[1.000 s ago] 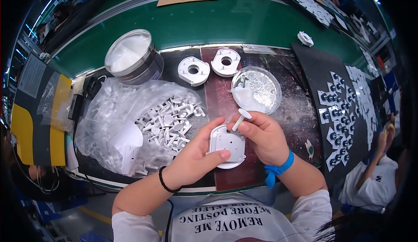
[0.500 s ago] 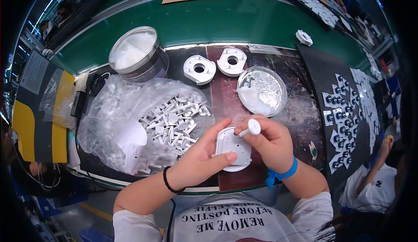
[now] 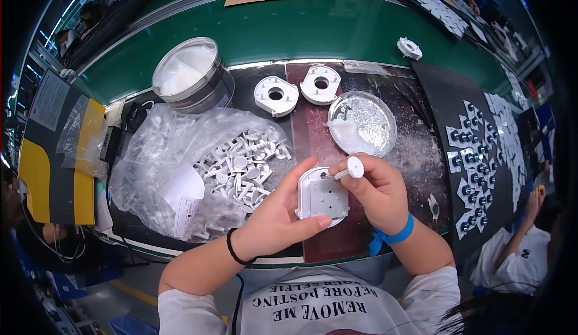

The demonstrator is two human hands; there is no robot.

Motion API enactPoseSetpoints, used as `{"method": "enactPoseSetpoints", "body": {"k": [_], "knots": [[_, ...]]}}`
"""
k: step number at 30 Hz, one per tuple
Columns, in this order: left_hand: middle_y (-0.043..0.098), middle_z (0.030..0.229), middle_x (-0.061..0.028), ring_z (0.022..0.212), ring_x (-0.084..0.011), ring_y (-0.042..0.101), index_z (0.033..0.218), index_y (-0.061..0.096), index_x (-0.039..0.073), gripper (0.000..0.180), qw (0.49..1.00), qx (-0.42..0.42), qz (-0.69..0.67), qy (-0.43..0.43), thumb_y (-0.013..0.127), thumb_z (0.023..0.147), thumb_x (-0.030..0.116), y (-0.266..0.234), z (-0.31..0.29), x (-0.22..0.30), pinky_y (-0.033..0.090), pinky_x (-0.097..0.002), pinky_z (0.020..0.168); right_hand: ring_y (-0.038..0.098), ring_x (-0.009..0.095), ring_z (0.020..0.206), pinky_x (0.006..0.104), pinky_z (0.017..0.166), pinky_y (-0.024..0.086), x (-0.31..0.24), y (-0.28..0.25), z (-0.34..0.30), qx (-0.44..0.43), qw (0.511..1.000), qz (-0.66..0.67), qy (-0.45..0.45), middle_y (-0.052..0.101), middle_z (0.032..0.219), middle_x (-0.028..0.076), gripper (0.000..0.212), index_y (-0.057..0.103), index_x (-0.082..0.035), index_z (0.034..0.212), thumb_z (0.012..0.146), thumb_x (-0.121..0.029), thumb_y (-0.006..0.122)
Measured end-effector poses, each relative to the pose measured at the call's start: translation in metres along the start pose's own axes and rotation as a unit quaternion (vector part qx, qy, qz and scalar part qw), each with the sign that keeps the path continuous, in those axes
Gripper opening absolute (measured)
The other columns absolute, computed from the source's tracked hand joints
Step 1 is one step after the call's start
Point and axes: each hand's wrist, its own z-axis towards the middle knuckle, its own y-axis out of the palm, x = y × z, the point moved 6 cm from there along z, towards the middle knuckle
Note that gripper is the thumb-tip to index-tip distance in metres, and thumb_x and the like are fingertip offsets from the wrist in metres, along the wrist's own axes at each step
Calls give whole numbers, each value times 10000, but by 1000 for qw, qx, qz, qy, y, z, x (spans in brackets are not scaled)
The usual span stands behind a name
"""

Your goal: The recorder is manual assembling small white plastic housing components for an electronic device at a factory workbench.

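My left hand (image 3: 278, 213) grips a white plastic housing (image 3: 306, 195) by its left side, thumb across the lower edge. A flat grey metal plate (image 3: 330, 200) with small holes sits in the housing. In my right hand (image 3: 383, 197) a white plastic pin with a round disc head (image 3: 355, 167) is pinched between thumb and fingers. Its stem points left toward the round hole at the housing's top; whether the tip touches the hole I cannot tell. Left of my hands, many similar white pins (image 3: 239, 175) lie heaped in the mouth of a clear plastic bag (image 3: 150, 154).
A tin of white grease (image 3: 191, 76) stands at the back left. Two white ring-shaped housings (image 3: 276, 96) sit beyond my hands, beside a foil-lined lid (image 3: 376, 121) with a white lump. Several metal-topped parts (image 3: 472, 172) lie on a black board at right. Behind runs a green conveyor (image 3: 265, 37).
The housing has tipped in my left hand, so its metal plate shows more fully. My right hand and the pin have shifted slightly. On the conveyor, a white part has moved left.
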Motion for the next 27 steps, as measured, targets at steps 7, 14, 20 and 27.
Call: {"method": "enactPoseSetpoints", "body": {"k": [7, 14, 20, 27], "knots": [[410, 1241, -126, 1099, -163, 457, 1372, 25, 23, 817, 1000, 12, 0, 15, 602, 795, 25, -1, -1, -3, 380, -294, 906, 551, 95, 873, 238, 781, 446, 8, 2, 1, -6, 998, 49, 24, 610, 950, 45, 182, 569, 7, 1011, 861, -93, 543], [424, 1229, -135, 1096, -164, 467, 1372, 18, 11, 837, 999, 16, 23, 21, 616, 786, 30, 0, -2, 0, 394, -278, 890, 549, 93, 877, 243, 792, 446, 13, 3, 1, 0, 994, 105, 39, 607, 951, 41, 180, 566, 3, 1009, 867, -103, 540], [397, 1253, -146, 1113, -174, 454, 1370, 25, 0, 824, 999, 14, 27, 38, 609, 788, 24, -1, -3, 0, 386, -294, 910, 556, 132, 877, 264, 782, 436, 2, 1, 0, -29, 997, -76, -9, 606, 960, 60, 209, 572, -10, 1019, 834, -106, 567], [374, 1273, -134, 1144, -201, 433, 1381, -4, 60, 836, 996, 48, -7, 72, 581, 787, -11, -9, 0, 7, 360, -321, 942, 480, 161, 946, 264, 810, 371, 8, -11, 7, -40, 993, -113, -20, 466, 1163, 83, 564, 360, -34, 1261, 760, -138, 596]]}}
